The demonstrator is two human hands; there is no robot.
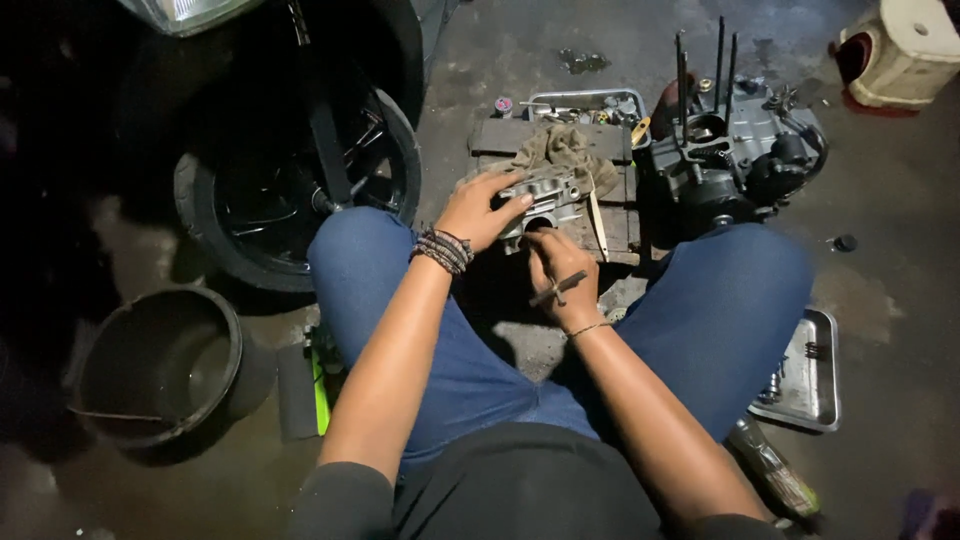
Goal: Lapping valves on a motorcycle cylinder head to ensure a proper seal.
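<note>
Two hands: both of yours are on one grey metal engine part point(543, 200), a cast cylinder piece with a round bore showing at its near face.
Left hand point(480, 208): your fingers point(508, 178) are spread and wrapped over the top and left side of the casting, clamped on it to steady it.
Right hand point(560, 275): your fingers point(540, 240) are curled together at the near edge of the casting, just below the bore; whether they pinch a small tool or part there, you cannot tell from this view.
Casting's place: it sits under your left fingers on a low wooden pallet point(615, 225) on the floor, touching a crumpled rag point(570, 145) just beyond your fingertips.
Beyond the fingers: a metal tray point(592, 102) of small parts lies past the rag.
Right of the fingers: an engine crankcase point(735, 150) with long upright studs stands near.
Left of the fingers: a motorcycle wheel point(290, 190), and a dark bucket point(160, 365) nearer you.
By your right knee: a second steel tray point(810, 375).
Risk, slip: the casting looks heavy and likely oily; if your left grip loosens it could slide off the pallet edge toward your legs.
Risk, pinch: your right fingertips work close to the bore's edge, and a sudden shift could nick them.
Risk, light: the dim scene could hide small parts that drop.
</note>
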